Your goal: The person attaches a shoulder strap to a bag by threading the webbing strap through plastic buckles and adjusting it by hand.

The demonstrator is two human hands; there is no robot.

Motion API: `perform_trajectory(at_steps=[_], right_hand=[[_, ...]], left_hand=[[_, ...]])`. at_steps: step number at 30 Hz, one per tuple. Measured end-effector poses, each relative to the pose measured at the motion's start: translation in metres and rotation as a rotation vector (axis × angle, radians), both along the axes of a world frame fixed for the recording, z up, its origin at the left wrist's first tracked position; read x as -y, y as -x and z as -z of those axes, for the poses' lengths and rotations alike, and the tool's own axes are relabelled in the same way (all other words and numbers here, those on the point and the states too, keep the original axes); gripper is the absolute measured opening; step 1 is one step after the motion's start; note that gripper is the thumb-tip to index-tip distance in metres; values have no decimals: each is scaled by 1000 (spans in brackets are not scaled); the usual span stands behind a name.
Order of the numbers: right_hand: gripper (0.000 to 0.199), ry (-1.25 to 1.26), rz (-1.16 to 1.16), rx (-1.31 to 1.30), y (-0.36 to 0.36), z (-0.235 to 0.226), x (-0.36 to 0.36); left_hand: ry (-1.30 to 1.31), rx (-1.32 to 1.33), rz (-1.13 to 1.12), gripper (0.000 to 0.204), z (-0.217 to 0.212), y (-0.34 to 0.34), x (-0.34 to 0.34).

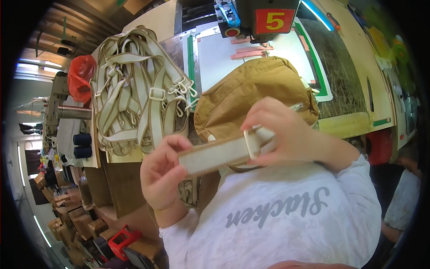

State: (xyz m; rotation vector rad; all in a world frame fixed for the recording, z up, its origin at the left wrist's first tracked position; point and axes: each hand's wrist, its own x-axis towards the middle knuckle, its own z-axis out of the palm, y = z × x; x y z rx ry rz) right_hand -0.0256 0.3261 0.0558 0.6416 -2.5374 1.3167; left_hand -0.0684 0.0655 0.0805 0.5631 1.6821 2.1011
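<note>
A cream webbing strap (215, 155) stretches between both hands, close to the camera. My left hand (162, 172) pinches its free end. My right hand (286, 132) grips the other end, where a pale plastic slide buckle (249, 143) sits on the strap. Just behind the hands lies a tan fabric bag (251, 92) on the work table (349, 123). My grey printed sleeve fills the lower right.
A heap of cream straps with buckles and clips (139, 89) lies to the left of the bag. A sewing machine head (255, 18) stands at the top over a white, green-edged template (215, 54). A red bag (80, 76) and boxes (67, 215) sit at left.
</note>
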Motion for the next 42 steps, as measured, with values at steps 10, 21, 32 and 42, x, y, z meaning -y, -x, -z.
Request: perform_trajectory(at_steps=[10, 21, 32, 42], right_hand=[[48, 120, -197, 29, 8, -21, 16], [51, 314, -199, 282, 16, -18, 18], [24, 597, -251, 465, 27, -34, 40], [79, 723, -944, 905, -12, -16, 1]], left_hand=[[-174, -81, -256, 20, -34, -13, 1], [-734, -157, -149, 51, -132, 59, 82], [-502, -426, 404, 16, -113, 66, -94], [-386, -169, 196, 22, -23, 46, -58]])
